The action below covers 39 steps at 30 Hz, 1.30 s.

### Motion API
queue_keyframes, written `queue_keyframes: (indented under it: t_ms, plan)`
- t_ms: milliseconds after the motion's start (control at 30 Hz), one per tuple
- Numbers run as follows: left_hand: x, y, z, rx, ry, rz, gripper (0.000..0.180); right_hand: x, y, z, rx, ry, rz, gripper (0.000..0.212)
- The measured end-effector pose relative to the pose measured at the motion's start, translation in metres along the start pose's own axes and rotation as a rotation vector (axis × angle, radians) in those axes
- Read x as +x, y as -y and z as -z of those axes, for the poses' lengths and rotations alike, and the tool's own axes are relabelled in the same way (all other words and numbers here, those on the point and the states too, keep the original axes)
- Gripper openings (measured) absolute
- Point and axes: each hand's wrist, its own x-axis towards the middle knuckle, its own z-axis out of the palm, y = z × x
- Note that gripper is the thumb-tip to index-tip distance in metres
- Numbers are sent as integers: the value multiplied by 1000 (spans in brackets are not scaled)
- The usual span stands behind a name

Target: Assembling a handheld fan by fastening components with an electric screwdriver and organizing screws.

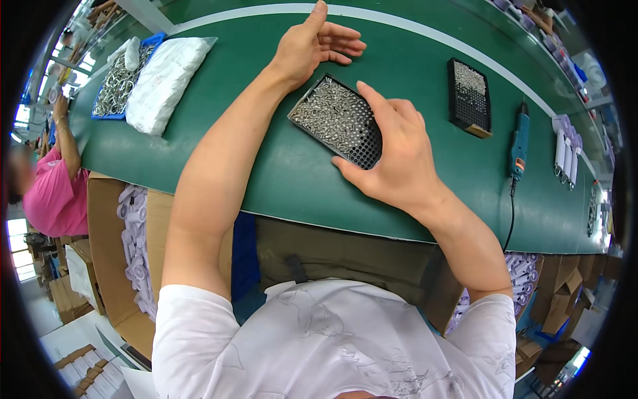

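A black perforated tray (363, 154) lies tilted on the green table, full of small silvery screws (329, 110) except at its right and near end, where bare holes show. My right hand (402, 149) grips that end, thumb on the near side and fingers along the far side. Beyond the tray, my left hand (312, 46) is held open and empty, thumb up and fingers stretched to the right. Its wrist is close to the tray's far left corner.
A second black tray of screws (470, 100) and a teal electric screwdriver (520, 143) lie at right. Left are a blue bin of metal hooks (114, 90) and a white bag (165, 83). Boxes of lilac parts (135, 246) stand below the table edge. A person in pink (56, 193) sits far left.
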Motion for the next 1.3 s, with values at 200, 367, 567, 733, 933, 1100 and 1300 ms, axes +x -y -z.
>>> queue_keyframes:
  t_ms: [200,367,567,733,933,1100,1300]
  plan:
    - [2,0,-1,9,-4,15,82,-2,-2,-1,-36,-20,-7,95]
    - [2,1,3,-40,27,-6,82,3,-8,1,-85,-66,-31,95]
    - [1,0,2,-32,15,-2,83,5,-4,-1,-52,-66,-7,95]
    - [1,-1,2,-10,0,16,82,-1,-1,-4,7,-30,-22,94]
    - [2,-2,-1,0,-6,15,83,-1,-9,-4,-26,-35,-104,91]
    - [1,-1,-1,1,2,8,83,0,-12,-7,-57,-38,-93,93]
    - [0,-1,0,2,-14,15,83,0,-5,4,-143,38,-93,94]
